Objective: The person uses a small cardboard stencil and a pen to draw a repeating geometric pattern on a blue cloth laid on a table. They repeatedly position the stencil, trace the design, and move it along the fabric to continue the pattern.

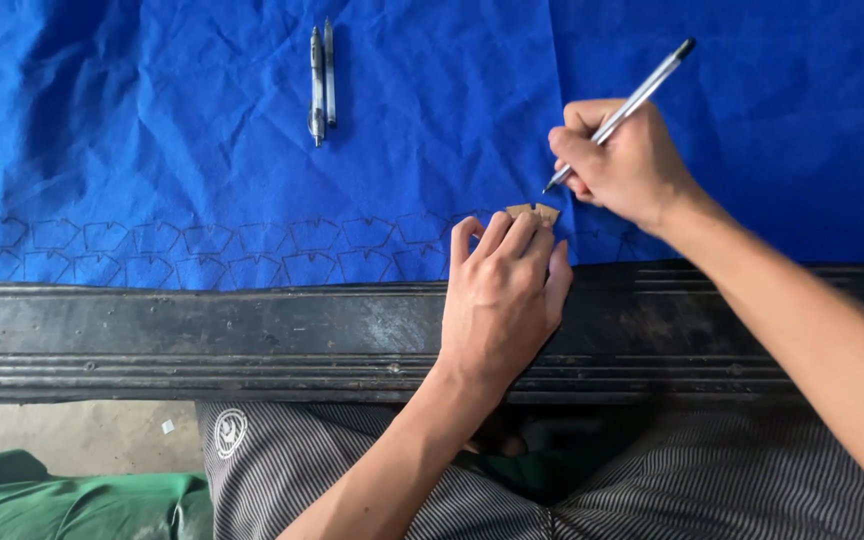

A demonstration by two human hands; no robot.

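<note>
A blue cloth (202, 130) lies spread over the table, with two rows of small pen-drawn outlines along its near edge. My left hand (502, 295) presses a small brown cardboard template (534, 211) flat on the cloth with its fingertips. My right hand (624, 160) grips a silver pen (642, 95) with a black cap, its tip touching the cloth at the template's upper edge.
Two spare pens (322, 85) lie side by side on the cloth at the back. A dark, worn table edge (202, 340) runs across in front of me. Striped trousers (352, 480) and green fabric (72, 505) show below.
</note>
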